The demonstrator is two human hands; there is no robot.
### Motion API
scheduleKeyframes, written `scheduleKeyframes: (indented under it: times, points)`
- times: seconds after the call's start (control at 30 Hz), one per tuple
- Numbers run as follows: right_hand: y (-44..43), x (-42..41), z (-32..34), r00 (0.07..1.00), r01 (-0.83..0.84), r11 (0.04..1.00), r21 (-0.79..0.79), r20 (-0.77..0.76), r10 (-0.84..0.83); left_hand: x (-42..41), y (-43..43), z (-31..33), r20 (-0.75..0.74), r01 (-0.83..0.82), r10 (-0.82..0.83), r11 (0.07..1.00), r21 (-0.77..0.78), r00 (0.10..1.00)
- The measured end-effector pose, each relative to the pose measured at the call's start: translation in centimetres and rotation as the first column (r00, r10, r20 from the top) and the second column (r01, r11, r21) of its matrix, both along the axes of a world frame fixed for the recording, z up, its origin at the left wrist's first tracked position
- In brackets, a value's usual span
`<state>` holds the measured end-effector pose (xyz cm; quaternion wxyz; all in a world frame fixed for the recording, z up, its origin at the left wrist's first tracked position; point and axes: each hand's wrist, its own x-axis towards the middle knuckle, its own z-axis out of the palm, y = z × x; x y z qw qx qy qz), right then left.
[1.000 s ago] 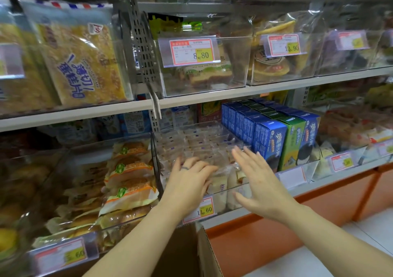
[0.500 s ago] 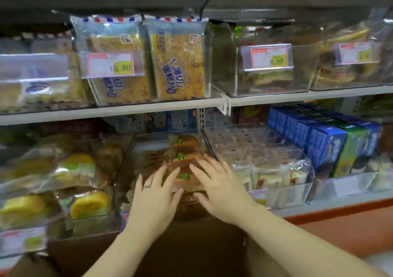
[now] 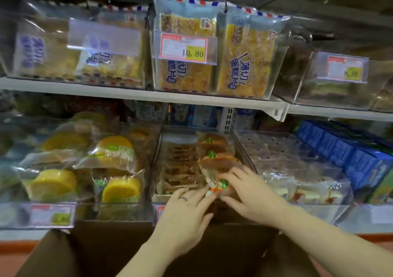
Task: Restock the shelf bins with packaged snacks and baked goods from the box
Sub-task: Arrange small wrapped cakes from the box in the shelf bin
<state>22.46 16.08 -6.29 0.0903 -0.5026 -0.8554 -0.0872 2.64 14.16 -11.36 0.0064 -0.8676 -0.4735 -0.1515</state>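
A clear shelf bin on the lower shelf holds orange-wrapped bread packs with green logos on its right side and flat brown pastries on its left. Both my hands reach over the open brown cardboard box to the bin's front. My left hand, a ring on one finger, touches the lower edge of the front bread pack with straight fingers. My right hand lies on the same pack from the right, fingers above it and thumb below. The box's inside is dark and its contents are hidden.
Yellow round cakes in bags fill the bin to the left. To the right stand a bin of wrapped sandwiches and blue cartons. The upper shelf holds sliced cake bags behind a 10.80 price tag.
My view and both hands have shifted left, from the bin of small wrapped cakes to the bread bin. The hands have come down onto the front bread pack.
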Motion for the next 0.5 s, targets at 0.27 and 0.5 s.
scheduleKeyframes:
  times: [0.27, 0.5]
  points:
    - [2.8, -1.7, 1.1, 0.975, 0.158, 0.965, -0.21, 0.187, -0.12, -0.3, -0.1, 0.1, 0.027, 0.03, -0.032, 0.997, 0.071, 0.999]
    - [1.0, -2.6, -1.4, 0.958, 0.25, 0.968, -0.027, 0.15, -0.244, -0.4, 0.6, -0.3, 0.315, -0.065, 0.039, 0.995, 0.073, 0.948]
